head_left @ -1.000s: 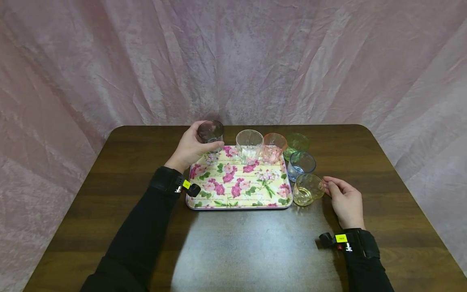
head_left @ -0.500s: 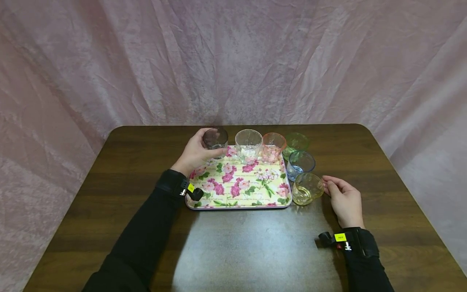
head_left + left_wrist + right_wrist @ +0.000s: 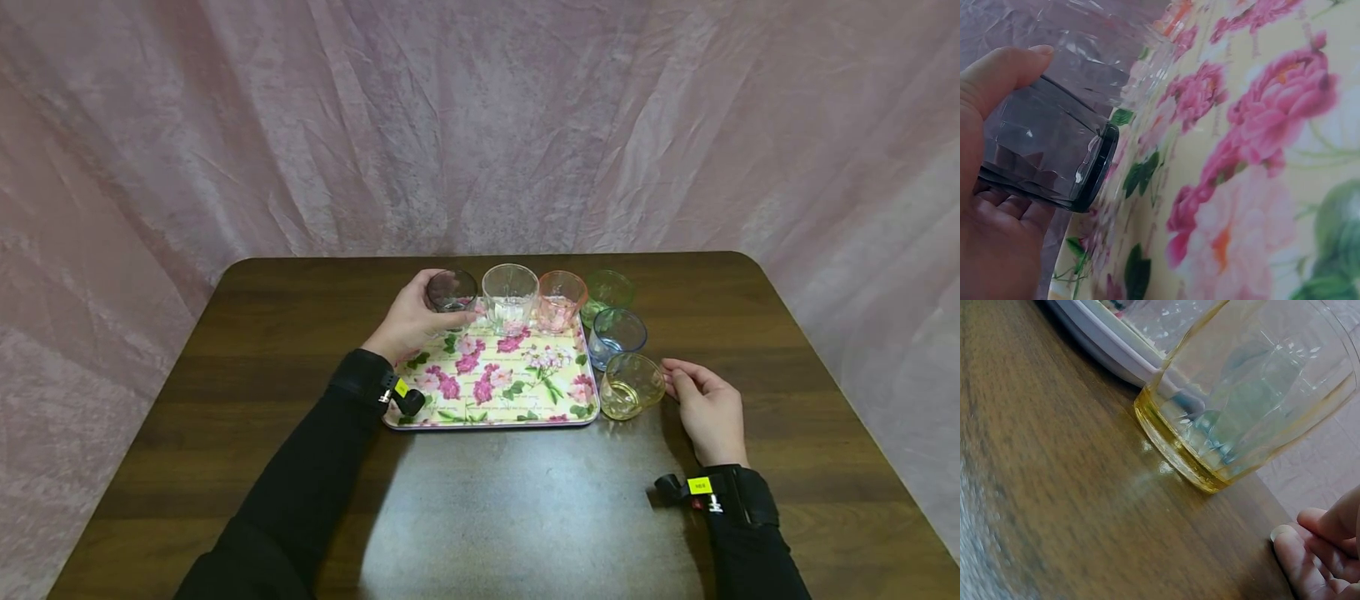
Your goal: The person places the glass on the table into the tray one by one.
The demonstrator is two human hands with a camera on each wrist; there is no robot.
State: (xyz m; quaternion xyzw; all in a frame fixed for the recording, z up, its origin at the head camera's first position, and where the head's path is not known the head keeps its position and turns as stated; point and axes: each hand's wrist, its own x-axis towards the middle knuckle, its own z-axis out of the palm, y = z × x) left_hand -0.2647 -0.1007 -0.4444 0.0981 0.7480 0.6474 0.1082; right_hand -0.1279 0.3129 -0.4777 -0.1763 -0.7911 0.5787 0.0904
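Observation:
My left hand [image 3: 411, 325] grips a smoky dark grey glass [image 3: 452, 293] over the far left part of a flowered tray [image 3: 491, 407]. In the left wrist view, thumb and fingers lie around the glass's sides, its thick dark base [image 3: 1099, 172] close to the tray; whether it touches is unclear. Just to its right a clear glass [image 3: 510, 300] stands on the tray, then a pink-orange glass [image 3: 562, 302]. Beside a yellow glass [image 3: 632, 387], my right hand [image 3: 711, 417] rests on the table with fingers loosely curled, holding nothing; the right wrist view shows a gap between them.
A blue glass [image 3: 618, 337] and a green glass [image 3: 607, 298] stand off the tray's right edge, in a row with the yellow one. The wooden table [image 3: 795, 392] ends at the back before a pinkish curtain [image 3: 480, 125].
My left hand has carried the dark grey glass rightward and a little nearer to me, closer to the clear glass. My right hand has stayed in place.

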